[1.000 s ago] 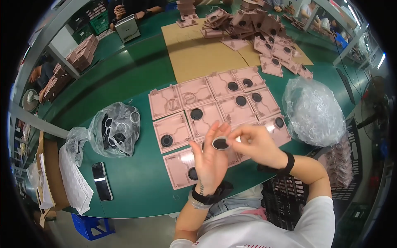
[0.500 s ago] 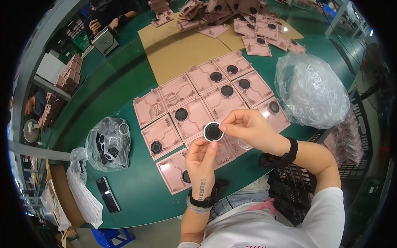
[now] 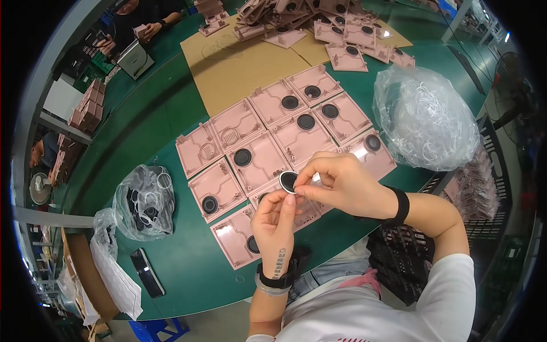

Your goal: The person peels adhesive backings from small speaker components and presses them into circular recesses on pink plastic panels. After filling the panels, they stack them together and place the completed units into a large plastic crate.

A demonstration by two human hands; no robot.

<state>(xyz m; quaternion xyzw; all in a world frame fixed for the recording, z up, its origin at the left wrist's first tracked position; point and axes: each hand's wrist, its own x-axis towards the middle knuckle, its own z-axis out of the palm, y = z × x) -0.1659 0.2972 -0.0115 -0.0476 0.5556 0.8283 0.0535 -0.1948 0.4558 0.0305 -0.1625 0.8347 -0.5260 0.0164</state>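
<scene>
Your left hand (image 3: 275,219) and right hand (image 3: 340,183) have drawn in closer over the pink plates (image 3: 259,162) on the green desk (image 3: 154,122), fingers of both pinching the small black disc (image 3: 288,181) with its white ring, now raised at twelve o'clock of your left hand, so the fitting looks underway.

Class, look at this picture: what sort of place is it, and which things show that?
Probably a factory assembly bench: rows of identical pink plastic panels, a clear bag of white rings, and another worker's hands.
</scene>
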